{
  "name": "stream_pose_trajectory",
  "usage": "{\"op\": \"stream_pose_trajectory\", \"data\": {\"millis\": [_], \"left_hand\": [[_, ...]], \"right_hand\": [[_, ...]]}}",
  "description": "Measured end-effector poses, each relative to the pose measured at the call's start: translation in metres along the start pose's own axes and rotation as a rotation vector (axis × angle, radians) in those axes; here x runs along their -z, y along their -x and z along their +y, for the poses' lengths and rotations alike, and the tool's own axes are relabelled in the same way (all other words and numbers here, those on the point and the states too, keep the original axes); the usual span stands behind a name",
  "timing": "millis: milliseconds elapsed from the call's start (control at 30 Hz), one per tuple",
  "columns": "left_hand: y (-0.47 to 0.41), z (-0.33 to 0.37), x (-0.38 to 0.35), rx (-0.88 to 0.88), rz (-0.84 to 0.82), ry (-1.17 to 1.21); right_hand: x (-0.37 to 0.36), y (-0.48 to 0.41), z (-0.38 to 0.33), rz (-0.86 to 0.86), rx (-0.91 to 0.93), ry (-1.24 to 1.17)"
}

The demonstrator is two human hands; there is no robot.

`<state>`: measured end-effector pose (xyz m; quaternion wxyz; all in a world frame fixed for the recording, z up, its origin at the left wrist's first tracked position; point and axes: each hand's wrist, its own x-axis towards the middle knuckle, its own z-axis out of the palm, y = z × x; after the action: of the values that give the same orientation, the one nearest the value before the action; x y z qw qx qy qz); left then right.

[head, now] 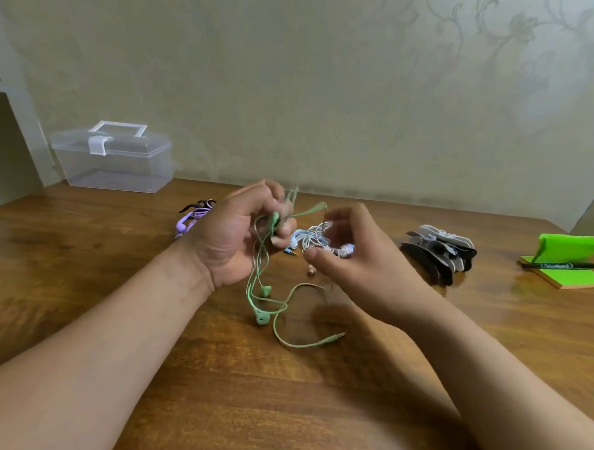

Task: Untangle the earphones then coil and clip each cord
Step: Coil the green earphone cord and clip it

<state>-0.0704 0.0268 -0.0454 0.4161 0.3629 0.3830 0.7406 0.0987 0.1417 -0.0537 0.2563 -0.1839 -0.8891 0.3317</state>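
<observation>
Lidded clear box (113,162) — earphones (261,316) in left hand (235,235)

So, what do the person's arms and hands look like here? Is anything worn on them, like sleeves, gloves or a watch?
The left forearm and right forearm are bare to the frame edge; no sleeve shows. The left hand and right hand wear no gloves, and neither wrist has a watch or band. No ring shows, though the right fingers are blurred.
</observation>
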Motion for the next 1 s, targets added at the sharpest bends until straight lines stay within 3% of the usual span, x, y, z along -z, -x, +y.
{"op": "stream_pose_trajectory", "data": {"millis": [133,267,433,500,667,800,833,933,1000], "left_hand": [[0.005,-0.005,-0.007,0.049,-0.122,-0.115],[0.003,-0.006,-0.004,0.075,-0.113,-0.091],[-0.002,-0.001,0.007,0.156,-0.112,-0.107],[-0.001,0.001,0.009,0.203,-0.149,-0.182],[0.003,0.001,0.008,0.274,-0.195,-0.429],[0.004,-0.001,0.004,0.253,-0.179,-0.407],[0.003,-0.002,0.005,0.254,-0.172,-0.386],[0.002,-0.003,0.005,0.276,-0.194,-0.32],[0.003,-0.003,0.006,0.322,-0.234,-0.305]], "right_hand": [[-0.003,-0.001,0.001,-0.003,0.029,-0.144],[0.003,-0.005,0.003,0.002,0.028,-0.262],[0.02,-0.011,0.0,0.035,-0.154,-1.208],[0.03,-0.012,0.0,0.091,-0.195,-1.29],[0.038,-0.015,0.007,0.269,-0.207,-1.199],[0.029,-0.009,0.014,0.305,-0.116,-0.307],[0.024,-0.007,0.014,0.293,-0.071,-0.179],[0.01,-0.002,0.007,0.178,0.132,-0.118],[0.0,-0.001,0.002,0.014,0.164,-0.205]]}}
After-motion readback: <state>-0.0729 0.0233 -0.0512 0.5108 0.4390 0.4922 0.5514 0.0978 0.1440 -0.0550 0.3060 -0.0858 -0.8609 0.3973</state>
